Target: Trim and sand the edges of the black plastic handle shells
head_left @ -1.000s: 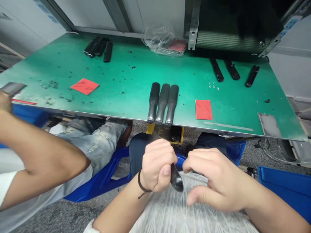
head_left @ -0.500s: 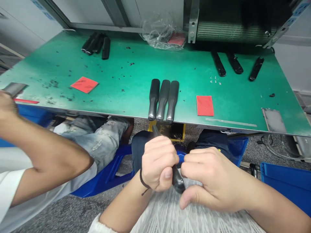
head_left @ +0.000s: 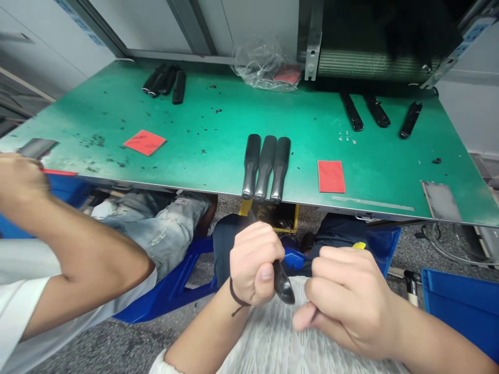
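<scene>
The left hand [head_left: 255, 265] is shut tight around a black tool handle [head_left: 284, 286]. Its 4 fingers curl around the handle and the thumb presses on top, so this hand is grasping it. The fat, round end of the handle pokes out below the fist, and a thin tip pokes out above it. The handle is held up in the air, over the person's lap. A thin dark cord [head_left: 236, 296] goes around the left wrist.

The right hand [head_left: 346, 293] is just beside the fat end. Its fingers are curled in and its thumb points down. I cannot tell if this hand is pinching something small or holding nothing.

The handle looks smooth and shiny, so it may be slippery. It also looks stiff and not too heavy. The best place to take hold seems to be the thick middle, with the whole hand around it.

On the green bench mat [head_left: 218, 119], 3 more handles [head_left: 266, 167] lie side by side near the front edge. There are 2 red squares, [head_left: 331, 176] and [head_left: 145, 143], and a clear plastic bag [head_left: 265, 70] at the back. To the left, a co-worker's hand [head_left: 21, 179] is up by the bench edge, close to a grey strip [head_left: 38, 148] and a red strip [head_left: 60, 172].
</scene>
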Tool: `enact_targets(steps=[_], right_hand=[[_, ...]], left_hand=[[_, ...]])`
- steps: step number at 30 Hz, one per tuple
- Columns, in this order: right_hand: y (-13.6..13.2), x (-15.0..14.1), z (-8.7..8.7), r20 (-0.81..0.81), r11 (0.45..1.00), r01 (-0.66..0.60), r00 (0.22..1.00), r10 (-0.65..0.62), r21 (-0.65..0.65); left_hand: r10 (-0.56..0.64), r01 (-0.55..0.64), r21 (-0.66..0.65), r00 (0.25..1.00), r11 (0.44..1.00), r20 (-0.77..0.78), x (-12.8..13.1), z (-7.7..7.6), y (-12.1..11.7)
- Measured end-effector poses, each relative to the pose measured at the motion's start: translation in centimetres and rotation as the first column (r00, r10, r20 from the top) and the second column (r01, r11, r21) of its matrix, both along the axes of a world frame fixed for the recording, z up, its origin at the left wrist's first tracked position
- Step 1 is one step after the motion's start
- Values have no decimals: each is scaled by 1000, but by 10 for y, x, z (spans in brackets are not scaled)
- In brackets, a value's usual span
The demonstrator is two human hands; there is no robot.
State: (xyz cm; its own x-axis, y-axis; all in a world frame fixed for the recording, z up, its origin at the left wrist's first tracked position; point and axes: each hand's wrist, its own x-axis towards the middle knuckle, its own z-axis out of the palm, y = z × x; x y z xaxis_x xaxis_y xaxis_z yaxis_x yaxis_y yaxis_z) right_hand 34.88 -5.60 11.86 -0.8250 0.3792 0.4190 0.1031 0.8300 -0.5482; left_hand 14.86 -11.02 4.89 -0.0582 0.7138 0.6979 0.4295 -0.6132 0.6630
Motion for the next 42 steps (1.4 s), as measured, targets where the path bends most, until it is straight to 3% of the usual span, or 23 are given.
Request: enact_targets(steps=[4,6,9,11,13,16,20,25,31,37,42], right_hand=[[-4,-1,-7,-68,998,4,998,-7,-58],[-6,-5,-15,-99,993,54,993,-65,-107],[-6,-9,-26,-155,972,137,974,-168,-190],[-3,-9,-28,-162,958,167,965,-207,-231],[2,-6,-25,-162,953,190,959,-231,-234],[12,4,-16,-158,964,196,962,-225,-177],[23,15,-5,-20,979,190,981,-192,-81],[26,14,0,77,981,137,989,-127,-140],[26,7,1,80,989,85,994,-76,-123],[26,9,2,54,993,118,992,-117,-15],[25,10,2,68,971,186,978,-198,151]], left_hand=[[52,-49,-62,997,997,59,6,-4,0],[73,-55,-157,991,986,110,10,-6,-1],[-22,105,-360,974,927,227,16,-9,-4],[-124,261,-417,937,871,327,20,-10,-7],[-190,357,-420,902,834,389,22,-9,-9],[-215,385,-426,893,819,395,23,-6,-12],[-252,386,-402,904,830,346,20,1,-12],[-328,394,-341,915,854,235,18,8,-10],[-327,374,-325,925,868,193,18,12,-11],[-323,378,-327,922,866,213,18,11,-10],[-304,376,-335,920,864,247,20,9,-11]])
